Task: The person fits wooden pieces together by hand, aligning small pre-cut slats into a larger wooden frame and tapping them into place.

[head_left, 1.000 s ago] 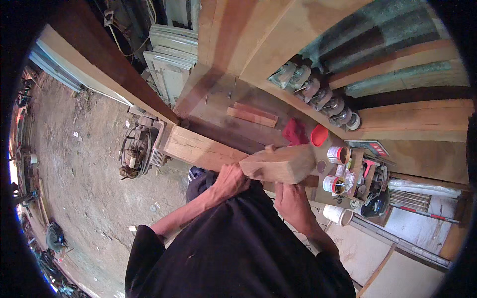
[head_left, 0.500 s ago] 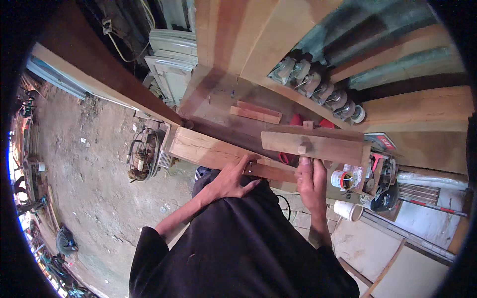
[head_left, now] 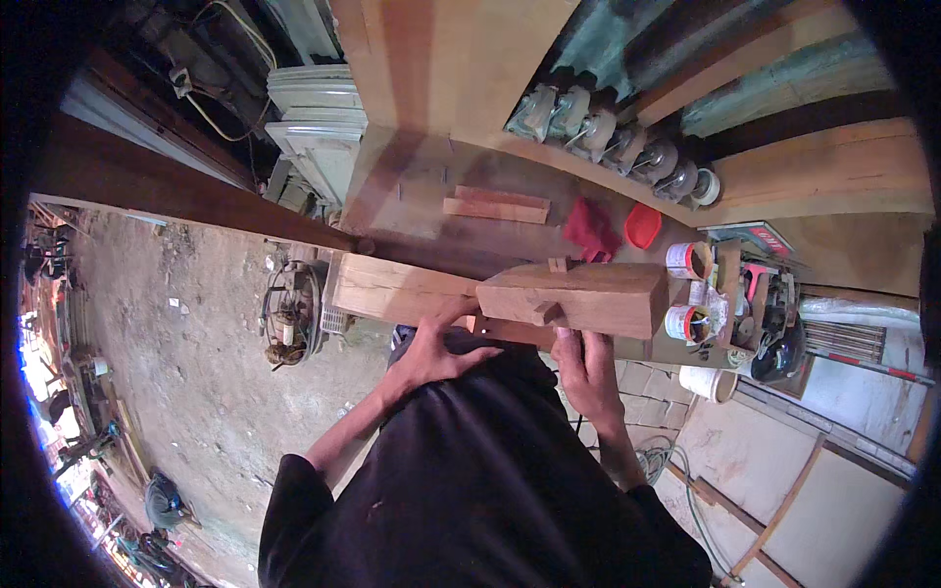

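Observation:
My right hand (head_left: 590,377) is wrapped round the handle of a wooden mallet (head_left: 583,292) just under its thick block head. The handle's end pokes out of the head. My left hand (head_left: 436,351) lies at a pale, cracked wooden board (head_left: 397,287). Its fingers reach onto the wood and its thumb is spread toward my dark shirt. Beside those fingers is a reddish-brown wood piece (head_left: 515,333) with small light spots near its end. The mallet head hides much of this piece, and some of my left fingertips are hard to make out.
On the bench (head_left: 412,220) lie red-brown offcuts (head_left: 495,206), a red cloth (head_left: 590,230) and a red dish (head_left: 643,225). Paint tins (head_left: 689,261) and a tool box (head_left: 750,304) stand to the right. Jars (head_left: 627,147) line a shelf; a dark beam (head_left: 196,201) crosses the left.
The mallet has shifted left and its head has turned, now covering more of the reddish-brown piece. My left hand stays at the wood. The whole view has shifted slightly.

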`<state>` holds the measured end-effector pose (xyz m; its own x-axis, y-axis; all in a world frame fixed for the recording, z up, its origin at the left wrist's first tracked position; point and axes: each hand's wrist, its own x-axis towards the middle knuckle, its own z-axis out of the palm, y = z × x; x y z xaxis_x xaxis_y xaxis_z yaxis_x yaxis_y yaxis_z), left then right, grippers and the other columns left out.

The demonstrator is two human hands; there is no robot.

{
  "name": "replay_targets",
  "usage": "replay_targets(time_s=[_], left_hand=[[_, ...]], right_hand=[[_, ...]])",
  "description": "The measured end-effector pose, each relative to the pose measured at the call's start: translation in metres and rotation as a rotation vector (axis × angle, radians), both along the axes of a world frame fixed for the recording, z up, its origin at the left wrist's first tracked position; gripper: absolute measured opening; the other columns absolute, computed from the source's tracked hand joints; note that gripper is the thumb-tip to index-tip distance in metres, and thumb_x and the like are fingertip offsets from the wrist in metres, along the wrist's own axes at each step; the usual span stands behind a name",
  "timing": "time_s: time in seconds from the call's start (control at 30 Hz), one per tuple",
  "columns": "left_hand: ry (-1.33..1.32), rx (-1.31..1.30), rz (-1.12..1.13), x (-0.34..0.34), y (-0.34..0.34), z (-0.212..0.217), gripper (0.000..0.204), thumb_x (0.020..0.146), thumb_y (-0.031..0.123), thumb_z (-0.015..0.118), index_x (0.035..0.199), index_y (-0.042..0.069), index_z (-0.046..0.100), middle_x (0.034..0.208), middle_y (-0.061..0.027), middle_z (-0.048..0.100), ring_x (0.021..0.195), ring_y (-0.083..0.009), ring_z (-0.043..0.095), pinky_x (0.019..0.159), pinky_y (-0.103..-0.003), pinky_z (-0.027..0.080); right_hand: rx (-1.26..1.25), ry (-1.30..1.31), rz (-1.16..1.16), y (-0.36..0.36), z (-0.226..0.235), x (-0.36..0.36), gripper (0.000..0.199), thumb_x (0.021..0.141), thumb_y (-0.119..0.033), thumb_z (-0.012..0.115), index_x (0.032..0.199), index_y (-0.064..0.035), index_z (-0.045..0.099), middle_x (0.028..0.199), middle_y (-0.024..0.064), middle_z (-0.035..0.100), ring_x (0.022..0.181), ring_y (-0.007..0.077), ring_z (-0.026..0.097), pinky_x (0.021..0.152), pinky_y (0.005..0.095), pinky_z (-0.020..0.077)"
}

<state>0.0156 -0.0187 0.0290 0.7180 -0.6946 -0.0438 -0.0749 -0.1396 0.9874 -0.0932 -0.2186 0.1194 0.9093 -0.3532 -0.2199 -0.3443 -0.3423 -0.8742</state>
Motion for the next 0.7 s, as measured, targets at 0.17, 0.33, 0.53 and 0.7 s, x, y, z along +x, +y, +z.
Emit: replay_targets(time_s=[0.17,0.33,0.53,0.7], left_hand=[[0.064,-0.010,-0.093,0.009,-0.008,-0.022,0.053,0.078,0.014,0.083,0.125,-0.001,0.063,0.120,-0.0179,0.069,0.114,-0.0274,0.066,0.097,-0.038,0.051],[-0.083,-0.059,0.114,0.006,-0.009,-0.008,0.038,0.076,0.009,0.084,0.108,-0.003,0.066,0.100,-0.0126,0.070,0.097,-0.0220,0.067,0.087,-0.036,0.055],[-0.137,-0.059,0.273,-0.019,-0.017,-0.023,0.054,0.072,0.016,0.089,0.117,0.001,0.063,0.107,-0.0132,0.068,0.095,-0.0255,0.068,0.087,-0.037,0.055],[-0.192,0.059,0.066,-0.015,-0.011,-0.009,0.066,0.075,0.019,0.086,0.131,0.006,0.055,0.123,-0.0177,0.063,0.103,-0.0340,0.067,0.087,-0.039,0.056]], right_hand=[[0.017,-0.011,-0.090,0.000,-0.012,-0.007,0.026,0.104,-0.020,0.050,0.116,0.0028,0.056,0.090,0.0102,0.056,0.071,0.0161,0.055,0.067,0.0343,0.0467],[0.151,-0.001,-0.198,0.001,-0.014,-0.007,0.021,0.105,-0.022,0.049,0.106,-0.0021,0.054,0.073,0.0016,0.047,0.059,0.0092,0.043,0.053,0.0272,0.0360],[0.238,-0.142,-0.313,0.008,-0.016,-0.020,0.022,0.106,-0.026,0.049,0.096,-0.0064,0.050,0.066,-0.0031,0.041,0.053,0.0030,0.035,0.043,0.0205,0.0279],[0.252,-0.083,-0.403,0.012,-0.014,-0.035,0.025,0.106,-0.029,0.049,0.094,-0.0060,0.049,0.067,-0.0030,0.041,0.052,0.0038,0.035,0.044,0.0211,0.0279]])
